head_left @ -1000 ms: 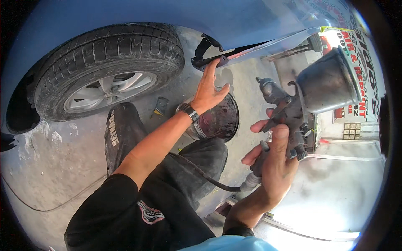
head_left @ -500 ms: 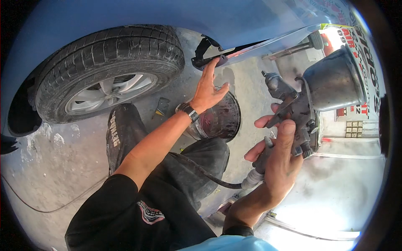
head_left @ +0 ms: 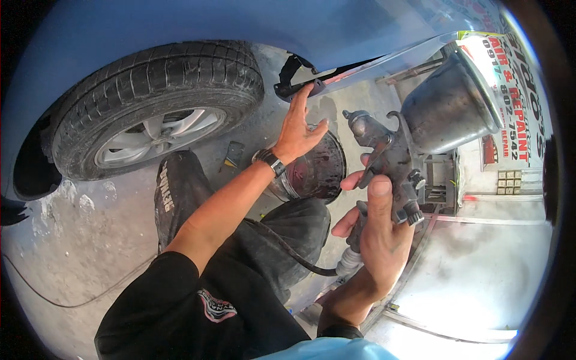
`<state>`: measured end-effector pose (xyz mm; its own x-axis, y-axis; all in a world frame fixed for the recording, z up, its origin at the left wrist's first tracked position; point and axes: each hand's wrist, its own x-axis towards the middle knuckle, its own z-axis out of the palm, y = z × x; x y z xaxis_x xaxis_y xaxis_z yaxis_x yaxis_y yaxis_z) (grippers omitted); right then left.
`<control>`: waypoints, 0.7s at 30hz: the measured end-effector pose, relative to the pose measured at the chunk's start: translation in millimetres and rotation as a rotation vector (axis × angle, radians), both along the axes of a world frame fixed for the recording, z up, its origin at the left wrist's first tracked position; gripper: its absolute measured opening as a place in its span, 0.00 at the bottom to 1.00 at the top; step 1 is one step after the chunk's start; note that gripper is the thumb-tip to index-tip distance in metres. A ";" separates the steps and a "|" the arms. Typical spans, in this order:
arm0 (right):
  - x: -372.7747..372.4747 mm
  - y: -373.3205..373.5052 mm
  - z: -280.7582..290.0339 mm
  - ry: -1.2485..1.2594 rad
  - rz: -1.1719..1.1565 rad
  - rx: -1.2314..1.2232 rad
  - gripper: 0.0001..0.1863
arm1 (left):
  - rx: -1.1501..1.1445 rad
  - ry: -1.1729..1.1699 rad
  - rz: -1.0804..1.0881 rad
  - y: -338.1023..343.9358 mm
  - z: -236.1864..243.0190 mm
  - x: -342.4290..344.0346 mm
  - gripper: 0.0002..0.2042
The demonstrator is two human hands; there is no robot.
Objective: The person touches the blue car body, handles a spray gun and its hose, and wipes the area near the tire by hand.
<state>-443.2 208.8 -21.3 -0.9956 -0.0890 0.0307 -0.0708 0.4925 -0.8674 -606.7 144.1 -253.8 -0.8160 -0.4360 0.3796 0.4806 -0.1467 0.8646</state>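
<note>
In the head view, taking the stained bucket (head_left: pixel 329 165) on the floor (head_left: pixel 114 252) as landmark: to its right and nearer the camera, a grey spray gun (head_left: pixel 401 157), clasped in the right hand (head_left: pixel 384 249). Fingers curled around the handle (head_left: pixel 358 237), thumb laid along the back of the gun. Up and right of the bucket, mounted on the gun, a tilted metal cup (head_left: pixel 447 105); nozzle (head_left: pixel 358 123) turned left, toward the space above the bucket. Below the bucket, from the handle, a dark hose (head_left: pixel 294 261) running left over dark trousers (head_left: pixel 294 225).

At the bucket's upper left, overlapping its rim in sight, the left hand (head_left: pixel 300 135), with a black wristwatch (head_left: pixel 271 161) just behind. Thumb held wide of the fingers, fingertips touching a dark bracket (head_left: pixel 318 87) above the bucket, beside the blue car body (head_left: pixel 258 21); cannot tell whether hooked behind it.

Left of the bucket, a dusty tyre (head_left: pixel 162 75) around a silver wheel (head_left: pixel 157 143). Just left of the bucket, a small dark flat piece (head_left: pixel 234 151) with yellow on it. Far right of the bucket, a banner (head_left: pixel 507 102) with red and black lettering.
</note>
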 end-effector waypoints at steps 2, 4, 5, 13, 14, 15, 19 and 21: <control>0.3 -3.7 -0.1 0.024 -0.044 -0.040 0.20 | -0.006 -0.001 -0.009 -0.2 -0.4 0.5 0.41; 0.3 -5.9 1.4 0.037 -0.078 -0.043 0.19 | 0.004 -0.010 -0.021 -0.5 -0.4 1.1 0.41; 0.5 -7.3 2.6 0.041 -0.093 -0.035 0.19 | 0.010 -0.015 -0.027 -0.8 -0.5 1.5 0.42; -2.0 -3.3 -1.8 0.072 -0.040 0.012 0.25 | -0.013 -0.016 -0.024 -1.1 -2.3 -0.5 0.42; -1.4 -1.9 -2.8 0.059 -0.014 0.023 0.28 | -0.013 -0.018 -0.025 -0.9 -2.8 -1.0 0.42; -1.1 -0.5 -4.0 0.047 0.013 0.033 0.30 | -0.021 -0.014 -0.005 -0.3 -3.1 -2.2 0.42; 0.3 -1.7 -4.4 -0.023 0.034 0.022 0.30 | -0.037 -0.005 0.041 0.5 -6.2 -4.8 0.42; -0.9 -2.4 -5.8 -0.016 0.027 0.017 0.30 | -0.039 -0.004 0.041 0.3 -7.0 -4.5 0.42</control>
